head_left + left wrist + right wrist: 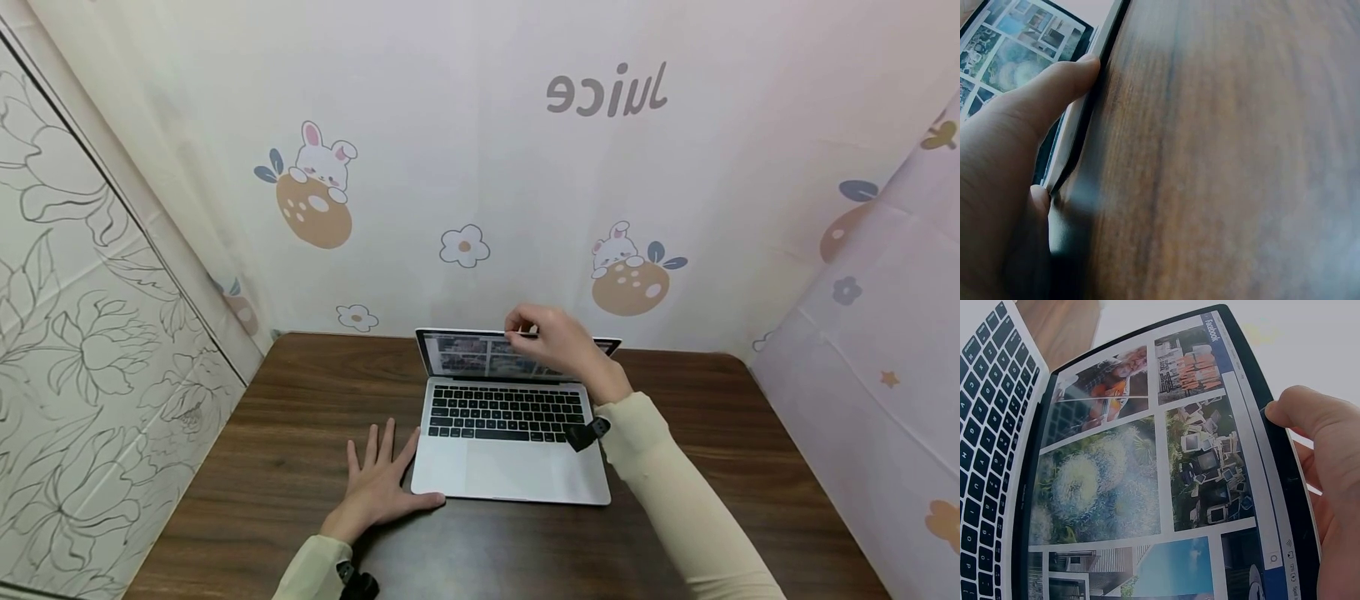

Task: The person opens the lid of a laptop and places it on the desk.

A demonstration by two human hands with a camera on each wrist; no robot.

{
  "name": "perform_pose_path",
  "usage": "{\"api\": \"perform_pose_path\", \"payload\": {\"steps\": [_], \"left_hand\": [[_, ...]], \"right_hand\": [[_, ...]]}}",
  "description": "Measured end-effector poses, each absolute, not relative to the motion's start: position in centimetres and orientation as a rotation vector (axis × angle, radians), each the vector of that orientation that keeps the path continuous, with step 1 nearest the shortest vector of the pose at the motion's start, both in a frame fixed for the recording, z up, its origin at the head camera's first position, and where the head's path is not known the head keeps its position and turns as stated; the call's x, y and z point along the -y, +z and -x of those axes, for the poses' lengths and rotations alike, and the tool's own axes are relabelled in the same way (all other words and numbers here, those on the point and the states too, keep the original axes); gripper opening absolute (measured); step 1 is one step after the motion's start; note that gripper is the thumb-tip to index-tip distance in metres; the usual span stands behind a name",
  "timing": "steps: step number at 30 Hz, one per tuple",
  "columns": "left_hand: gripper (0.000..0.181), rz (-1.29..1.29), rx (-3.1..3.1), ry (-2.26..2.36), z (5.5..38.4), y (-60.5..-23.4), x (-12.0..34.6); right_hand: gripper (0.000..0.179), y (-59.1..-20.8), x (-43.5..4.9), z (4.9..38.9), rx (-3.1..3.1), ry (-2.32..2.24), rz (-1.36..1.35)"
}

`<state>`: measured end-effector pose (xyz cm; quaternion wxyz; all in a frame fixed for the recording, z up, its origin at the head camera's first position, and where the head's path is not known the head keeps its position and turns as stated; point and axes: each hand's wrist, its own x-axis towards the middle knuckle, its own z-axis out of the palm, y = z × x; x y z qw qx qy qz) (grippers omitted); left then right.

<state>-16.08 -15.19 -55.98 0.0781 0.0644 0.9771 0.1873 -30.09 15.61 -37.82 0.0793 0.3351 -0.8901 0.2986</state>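
A silver laptop (510,471) with black keys stands open on the wooden table, its screen (1104,481) lit with a grid of pictures. My right hand (551,337) grips the top edge of the screen, thumb on the front bezel and curled fingers behind it, as the right wrist view shows. At the laptop's front left corner, my left hand (378,487) lies with fingers spread on the table. Its thumb (1060,87) reaches along the front edge of the base, and a fingertip shows by the corner in the left wrist view.
The brown wooden table (300,417) has rounded back corners. A pale curtain (450,125) printed with rabbits and flowers hangs right behind it. Another printed curtain (862,375) is on the right, and a panel with line-drawn flowers (90,350) is on the left.
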Motion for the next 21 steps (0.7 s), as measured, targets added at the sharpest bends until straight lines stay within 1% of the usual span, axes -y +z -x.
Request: {"api": "perform_pose_path", "payload": {"steps": [14,21], "left_hand": [[0.121,-0.188,-2.92,0.551,16.15,-56.22,15.19],[0.12,-0.181,-2.916,0.564,16.1,-55.93,15.1]], "right_hand": [[0.005,-37.79,-15.5,30.96,2.686,0.889,-0.97],[0.008,-37.51,-15.45,31.08,2.679,0.877,-0.945]]}}
